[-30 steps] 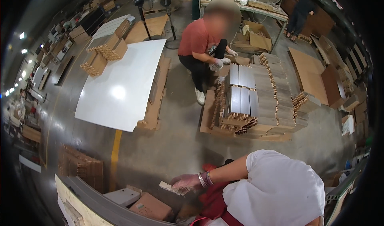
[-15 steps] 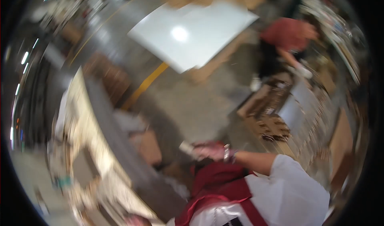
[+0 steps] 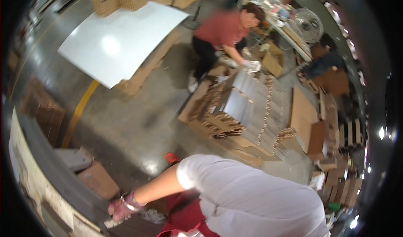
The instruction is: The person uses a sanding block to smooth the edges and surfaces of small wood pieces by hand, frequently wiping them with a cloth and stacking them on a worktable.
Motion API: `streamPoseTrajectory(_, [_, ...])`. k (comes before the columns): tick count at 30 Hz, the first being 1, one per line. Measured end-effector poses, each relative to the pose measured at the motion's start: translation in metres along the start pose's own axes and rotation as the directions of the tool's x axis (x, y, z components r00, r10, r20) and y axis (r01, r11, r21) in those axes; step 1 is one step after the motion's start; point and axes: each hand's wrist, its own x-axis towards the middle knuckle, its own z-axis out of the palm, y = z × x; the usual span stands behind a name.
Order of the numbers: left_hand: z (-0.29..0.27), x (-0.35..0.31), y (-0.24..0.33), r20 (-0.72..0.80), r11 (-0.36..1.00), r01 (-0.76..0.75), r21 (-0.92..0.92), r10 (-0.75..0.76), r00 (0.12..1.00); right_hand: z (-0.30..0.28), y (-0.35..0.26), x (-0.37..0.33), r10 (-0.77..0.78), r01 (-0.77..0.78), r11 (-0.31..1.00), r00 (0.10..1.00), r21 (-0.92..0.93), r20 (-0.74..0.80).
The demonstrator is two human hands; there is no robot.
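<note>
The small pale piece point(image 3: 112, 223) is at the fingertips of the right hand point(image 3: 121, 209), whose gloved fingers are closed on it. Beside the grip runs a long grey band point(image 3: 50, 170); I cannot tell if the piece touches it. Just beyond the grip is a brown carton point(image 3: 98, 180), with a white box point(image 3: 73, 158) next to it. Well apart from the grip, ahead and to the right, are stacked grey panels point(image 3: 247, 86), and behind them a co-worker point(image 3: 218, 27) bends down.
</note>
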Motion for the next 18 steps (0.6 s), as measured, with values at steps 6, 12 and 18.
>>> streamPoseTrajectory(6, [-0.003,0.014,0.014,0.074,0.990,-0.020,0.138,0.010,0.997,0.007,0.010,-0.018,-0.170,0.175,0.979,0.984,0.107,-0.055])
streamPoseTrajectory(12, [-0.070,-0.043,0.058,0.177,0.972,0.158,-0.174,-0.127,0.976,-0.030,0.073,-0.080,0.004,0.073,0.921,0.981,0.382,-0.196])
streamPoseTrajectory(18, [0.021,0.012,0.013,-0.093,0.953,-0.122,-0.278,0.099,0.991,-0.024,0.084,-0.111,0.068,0.170,0.834,0.912,0.525,-0.404])
